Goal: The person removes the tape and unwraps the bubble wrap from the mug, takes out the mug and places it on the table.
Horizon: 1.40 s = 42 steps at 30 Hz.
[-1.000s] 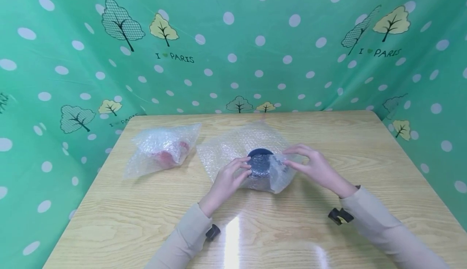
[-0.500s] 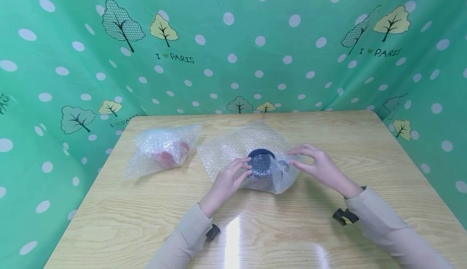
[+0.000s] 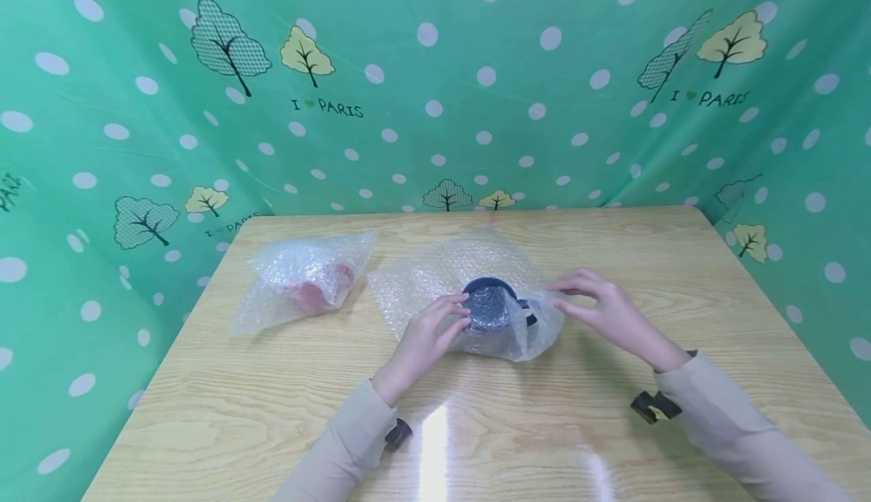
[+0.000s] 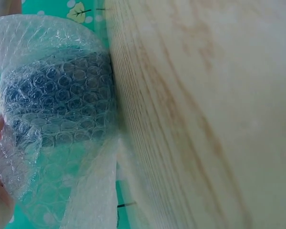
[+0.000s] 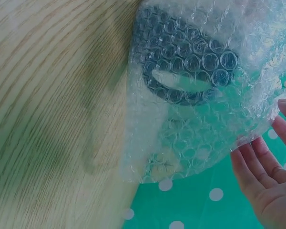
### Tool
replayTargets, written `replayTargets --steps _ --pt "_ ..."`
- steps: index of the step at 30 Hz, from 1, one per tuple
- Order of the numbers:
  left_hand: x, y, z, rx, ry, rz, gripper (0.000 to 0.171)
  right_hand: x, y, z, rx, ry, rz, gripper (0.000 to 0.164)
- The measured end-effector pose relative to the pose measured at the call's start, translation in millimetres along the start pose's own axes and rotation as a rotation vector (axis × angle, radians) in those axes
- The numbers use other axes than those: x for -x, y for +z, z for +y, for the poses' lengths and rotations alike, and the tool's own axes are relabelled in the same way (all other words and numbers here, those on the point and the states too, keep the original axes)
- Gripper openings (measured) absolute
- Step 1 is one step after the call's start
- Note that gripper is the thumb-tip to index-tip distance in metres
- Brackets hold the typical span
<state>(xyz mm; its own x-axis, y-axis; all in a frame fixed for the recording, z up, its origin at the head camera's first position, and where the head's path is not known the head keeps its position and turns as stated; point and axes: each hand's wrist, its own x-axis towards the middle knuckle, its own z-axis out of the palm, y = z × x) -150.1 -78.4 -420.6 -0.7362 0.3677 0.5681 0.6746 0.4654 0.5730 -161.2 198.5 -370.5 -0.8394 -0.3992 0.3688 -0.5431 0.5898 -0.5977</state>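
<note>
A dark blue mug (image 3: 487, 307) stands upright on a sheet of bubble wrap (image 3: 463, 256), which is folded up over its near side. Its handle (image 3: 529, 313) points right and shows through the wrap in the right wrist view. My left hand (image 3: 423, 337) holds the wrap against the mug's left side, thumb and fingertips close to the rim. On the other side my right hand (image 3: 609, 317) pinches a flap of the wrap between thumb and fingers, just beyond the handle. The left wrist view shows the mug's body blurred behind a layer of bubbles.
To the left lies a bubble-wrapped bundle (image 3: 289, 264) with something red (image 3: 309, 294) inside. The wooden table (image 3: 224, 411) ends at a green dotted cloth (image 3: 435, 139) behind it. Black wrist devices hang at both sleeves, close over the tabletop.
My right hand has drawn the flap of bubble wrap to the right, baring more of the mug's rim and its handle. The left hand has stayed in place.
</note>
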Motion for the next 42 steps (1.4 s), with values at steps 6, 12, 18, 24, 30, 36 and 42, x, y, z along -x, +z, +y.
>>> replayTargets --steps 6,12,18,24,30,36,42 --pt "0.3 -0.3 0.8 0.009 0.002 0.005 0.013 2.7 -2.8 2.1 0.006 0.004 -0.014 0.017" --pt "0.0 0.0 0.6 0.0 0.014 0.011 0.012 5.6 -5.7 5.3 -0.009 0.002 -0.018 0.017" --pt "0.2 0.2 0.2 0.008 0.0 0.005 0.012 8.0 -8.0 8.3 -0.02 0.001 -0.016 0.016" --pt "0.2 0.8 -0.7 0.008 0.003 0.01 0.011 11.2 -8.8 12.0 -0.047 0.02 -0.007 0.015" --pt "0.1 0.5 -0.2 0.007 0.008 0.014 0.011 13.9 -10.2 14.8 -0.064 0.049 -0.019 0.015" --pt "0.3 0.8 -0.3 0.016 -0.01 0.007 0.011 15.8 -12.5 16.7 -0.058 0.06 -0.029 0.014" --pt "0.4 1.4 -1.0 0.005 0.005 0.014 0.012 19.3 -14.7 20.0 -0.051 0.076 -0.038 0.014"
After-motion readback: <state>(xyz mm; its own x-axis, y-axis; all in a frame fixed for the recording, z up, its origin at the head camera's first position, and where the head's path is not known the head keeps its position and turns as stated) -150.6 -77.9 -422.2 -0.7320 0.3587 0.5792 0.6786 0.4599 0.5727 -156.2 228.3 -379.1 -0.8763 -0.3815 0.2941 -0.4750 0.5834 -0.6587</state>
